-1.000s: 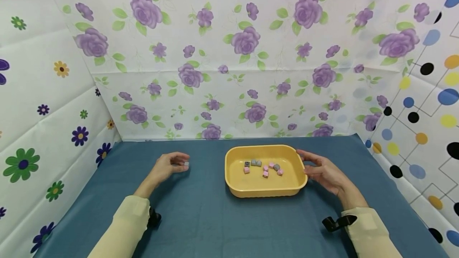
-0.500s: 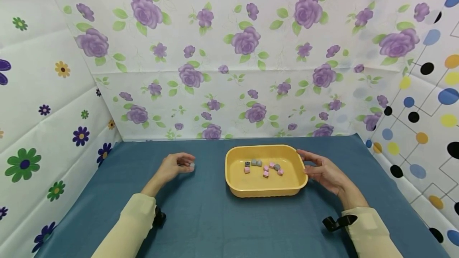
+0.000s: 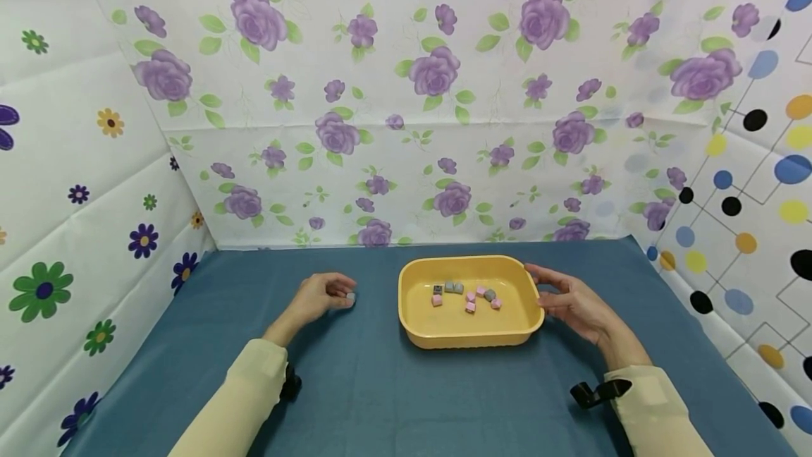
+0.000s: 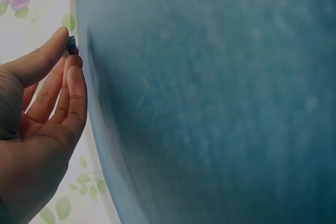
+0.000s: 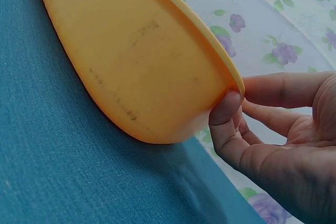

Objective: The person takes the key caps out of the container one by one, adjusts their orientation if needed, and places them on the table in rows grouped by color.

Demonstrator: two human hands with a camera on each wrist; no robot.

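Observation:
A small grey cube (image 3: 351,297) is pinched between the thumb and fingertips of my left hand (image 3: 315,298), left of the tray and above the cloth. The left wrist view shows the same cube (image 4: 71,42) as a dark bit at the fingertips. My right hand (image 3: 580,310) grips the right-hand rim of a yellow plastic tray (image 3: 471,339). In the right wrist view, the thumb and a finger pinch the rim (image 5: 231,59). Inside the tray lie several small pink cubes (image 3: 470,307) and several grey ones (image 3: 449,288), scattered around its middle.
A blue-grey cloth (image 3: 387,400) covers the table. A white floral sheet (image 3: 393,76) hangs behind it, with patterned sheets on the left (image 3: 57,161) and right (image 3: 780,231). Black wrist cameras are strapped to both wrists.
My left hand has shifted to the right with the grey cube, closer to the tray. The right hand and the tray have stayed in place.

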